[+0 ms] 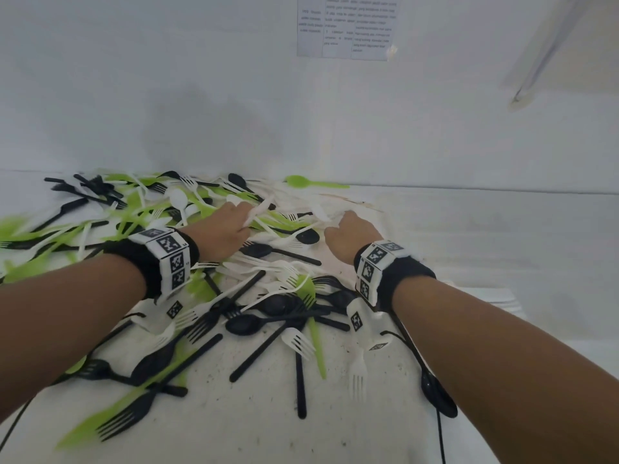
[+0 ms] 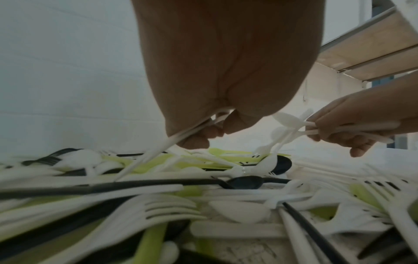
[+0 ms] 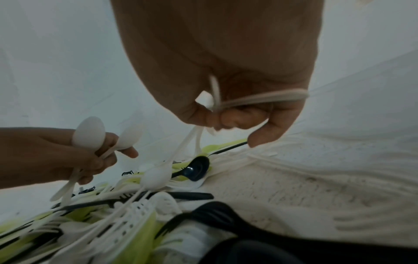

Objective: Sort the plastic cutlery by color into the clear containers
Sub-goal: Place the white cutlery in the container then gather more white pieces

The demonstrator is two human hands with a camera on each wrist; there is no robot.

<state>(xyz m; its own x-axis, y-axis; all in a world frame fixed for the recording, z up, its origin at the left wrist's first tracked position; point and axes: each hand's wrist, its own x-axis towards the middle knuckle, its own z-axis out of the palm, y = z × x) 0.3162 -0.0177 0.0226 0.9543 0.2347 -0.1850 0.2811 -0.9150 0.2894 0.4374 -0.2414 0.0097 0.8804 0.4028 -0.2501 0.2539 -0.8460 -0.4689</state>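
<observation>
Sorting barely begun, we judge. Our left hand & right hand each grasp white plastic spoons; mixed green/black/white plastic cutlery heap remains on table; clear containers not in view.

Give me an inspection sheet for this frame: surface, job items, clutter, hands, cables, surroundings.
Surface: white table, speckled with dark grime.
Job items: mixed pile of black, white and green cutlery, unsorted; one green spoon lies apart at the back. Clear containers: nothing seen.
Clutter: nothing seen.
Hands: left hand grips white spoons; right hand grips white cutlery. Both are over the pile's far side.
Cables: black cable runs from the right wrist unit across the table; another is at the left.
Surroundings: white wall with a printed sheet, text unreadable.
</observation>
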